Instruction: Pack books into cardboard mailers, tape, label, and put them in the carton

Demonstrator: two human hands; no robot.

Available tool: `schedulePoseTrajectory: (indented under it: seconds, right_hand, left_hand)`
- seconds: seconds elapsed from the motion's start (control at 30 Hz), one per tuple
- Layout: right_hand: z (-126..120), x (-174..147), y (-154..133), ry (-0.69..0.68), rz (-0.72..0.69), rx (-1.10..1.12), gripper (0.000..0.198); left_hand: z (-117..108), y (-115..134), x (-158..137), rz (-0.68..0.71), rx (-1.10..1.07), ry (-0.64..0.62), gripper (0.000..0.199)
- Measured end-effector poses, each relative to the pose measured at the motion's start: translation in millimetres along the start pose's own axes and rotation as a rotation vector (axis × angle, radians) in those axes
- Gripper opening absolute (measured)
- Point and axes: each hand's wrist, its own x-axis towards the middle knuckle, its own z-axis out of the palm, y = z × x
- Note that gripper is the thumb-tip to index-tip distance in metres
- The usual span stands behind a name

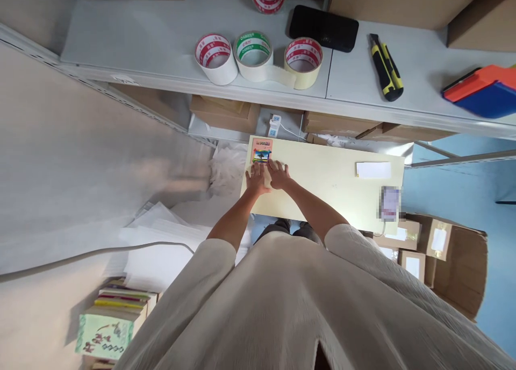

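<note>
A small book with a pink cover and a tree picture (262, 144) lies flat at the left end of the pale yellow table (322, 171). My left hand (255, 181) is spread at the book's near edge, its fingertips touching or just over the lower part. Beside it, my right hand (278, 175) rests with fingers stretched out at the book's lower right corner. Neither hand grips anything. The lower part of the cover is partly hidden by my fingers.
Above the table runs a grey shelf (161, 42) with tape rolls (217, 61), a black phone (323, 28) and a yellow-black utility knife (386, 69). A white pad (373, 169) lies on the table's right side. Cardboard boxes (463, 268) stand at right, stacked books (107, 327) at lower left.
</note>
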Motion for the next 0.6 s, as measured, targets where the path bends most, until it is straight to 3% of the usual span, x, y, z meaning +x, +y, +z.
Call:
schedulePoseTrajectory:
  seconds: [0.13,0.37,0.5,0.6]
  right_hand:
    - [15,-38,26,0.041,0.017,0.013,0.109]
    - [40,-140,83,0.033,0.108,0.054,0.098]
    - [25,-188,117,0.06,0.217,0.153,0.087]
    - [-9,-226,156,0.254,0.347,0.174,0.078]
  left_hand:
    - [-2,3,2,0.007,-0.005,0.006,0.156]
    - [-10,6,-4,-0.012,-0.034,0.044,0.161]
    - [-10,34,-20,-0.083,-0.106,0.104,0.142]
    - [-10,74,-34,-0.102,-0.209,0.22,0.129]
